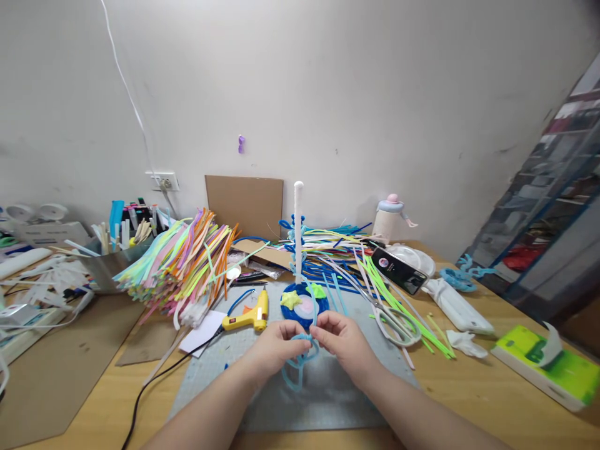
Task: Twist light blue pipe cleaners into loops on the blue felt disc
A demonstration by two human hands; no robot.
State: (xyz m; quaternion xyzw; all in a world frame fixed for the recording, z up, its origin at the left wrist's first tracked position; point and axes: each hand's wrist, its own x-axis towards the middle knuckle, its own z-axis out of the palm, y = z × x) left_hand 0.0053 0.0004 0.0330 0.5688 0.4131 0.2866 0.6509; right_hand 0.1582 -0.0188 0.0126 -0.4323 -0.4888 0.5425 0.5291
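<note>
Low over the grey cutting mat (pixel 262 400), my left hand (pixel 282 350) pinches a looped light blue pipe cleaner (pixel 293 375). My right hand (pixel 338 342) is closed on the same light blue piece, at a strand that rises upward. The two hands are close together, fingertips nearly touching. Just beyond them stands a round dark blue base (pixel 304 322) with a yellow star (pixel 291 300), a green star and a pale pink and white centre. A white upright stem (pixel 299 231) rises behind it, with blue curled pieces beside it.
A yellow glue gun (pixel 248 314) with a black cord lies left of the base. Scissors (pixel 398 325), green pipe cleaners and a phone (pixel 399 270) are on the right. A large colourful bundle (pixel 187 265) stands at the left, near a metal container (pixel 105 265).
</note>
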